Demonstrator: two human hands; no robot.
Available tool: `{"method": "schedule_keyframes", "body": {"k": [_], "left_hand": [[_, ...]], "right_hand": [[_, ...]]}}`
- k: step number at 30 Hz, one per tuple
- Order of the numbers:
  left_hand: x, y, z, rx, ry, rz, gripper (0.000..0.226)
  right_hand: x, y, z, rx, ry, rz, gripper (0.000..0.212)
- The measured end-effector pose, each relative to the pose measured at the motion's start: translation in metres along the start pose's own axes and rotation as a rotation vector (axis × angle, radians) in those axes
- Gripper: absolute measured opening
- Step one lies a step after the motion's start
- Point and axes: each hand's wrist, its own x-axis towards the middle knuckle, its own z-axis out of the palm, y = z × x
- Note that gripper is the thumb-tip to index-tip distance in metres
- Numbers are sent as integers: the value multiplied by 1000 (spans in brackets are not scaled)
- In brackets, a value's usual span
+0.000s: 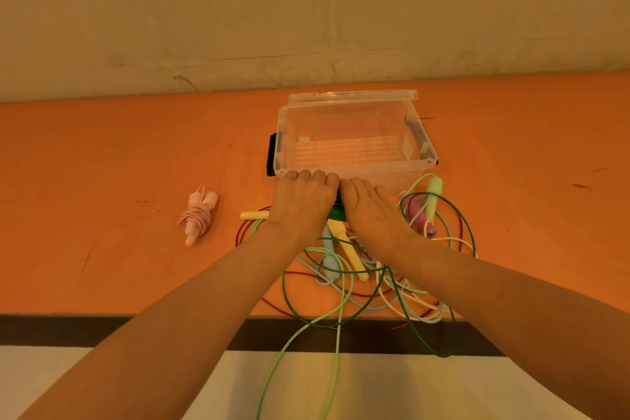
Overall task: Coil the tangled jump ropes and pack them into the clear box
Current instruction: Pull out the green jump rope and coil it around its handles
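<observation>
The clear box (282, 133) stands open on the orange table, its lid (353, 95) tipped up behind it, and nothing lies inside. Just in front of its near wall my left hand (301, 201) and my right hand (370, 211) sit side by side, fingers curled down around a dark green handle (335, 213) that shows between them. Below my wrists spreads the tangle of jump ropes (375, 278) in green, cream, blue and dark red. A pink jump rope (199, 215) lies coiled and wrapped at the left.
Loose handles lie in the tangle: yellow (254, 215), another yellow (351, 254), pale green (434, 194), magenta (421, 211), light blue (329, 264). Green cords (337, 351) hang over the table's near edge (102, 315). A wall rises behind the table.
</observation>
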Motion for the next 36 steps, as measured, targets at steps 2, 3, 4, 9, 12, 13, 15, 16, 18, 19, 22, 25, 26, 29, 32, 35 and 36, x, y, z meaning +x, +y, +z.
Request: {"method": "schedule_keyframes", "body": {"k": [2, 3, 4, 9, 12, 13, 15, 16, 18, 19, 22, 25, 26, 29, 32, 35, 36], "left_hand": [[-4, -5, 4, -77, 59, 33, 50], [-7, -8, 9, -118, 79, 28, 54], [-9, -10, 13, -150, 99, 14, 53], [-21, -19, 24, -207, 77, -69, 44], [-23, -28, 28, -193, 70, -89, 43], [-23, -30, 29, -177, 63, -91, 42], [-25, -32, 31, -159, 47, -84, 36], [-26, -32, 32, -153, 20, -81, 30], [-31, -33, 36, -98, -98, -73, 25], [-33, -34, 37, -82, -130, -62, 25], [-39, -38, 37, -131, -144, -76, 25], [-35, -46, 31, -194, -137, -128, 32], [-33, -51, 28, -209, -122, -156, 32], [-30, -63, 18, -229, -72, -213, 33], [-32, -70, 12, -222, -30, -239, 32], [-27, -74, 5, -212, 15, -242, 24], [-25, -76, 2, -207, 27, -244, 23]], "right_hand": [[0, 2, -2, 75, -38, 29, 45], [0, 3, -3, 113, -70, 45, 48], [0, 4, -5, 151, -103, 62, 51], [4, 18, -17, 348, -267, 339, 45], [0, 30, -18, 779, -364, 502, 36], [-2, 33, -19, 909, -427, 511, 30], [-5, 36, -22, 1083, -565, 549, 23], [-6, 37, -24, 1121, -609, 576, 20], [-6, 42, -26, 1133, -601, 609, 16], [-5, 46, -27, 1101, -557, 580, 19], [-5, 52, -29, 1018, -503, 411, 22], [-6, 57, -31, 925, -524, 336, 21], [-6, 59, -33, 881, -524, 321, 22], [-3, 70, -41, 790, -507, 303, 29], [8, 75, -49, 745, -486, 235, 31], [16, 70, -55, 716, -361, 184, 37], [18, 68, -58, 708, -311, 178, 41]]}}
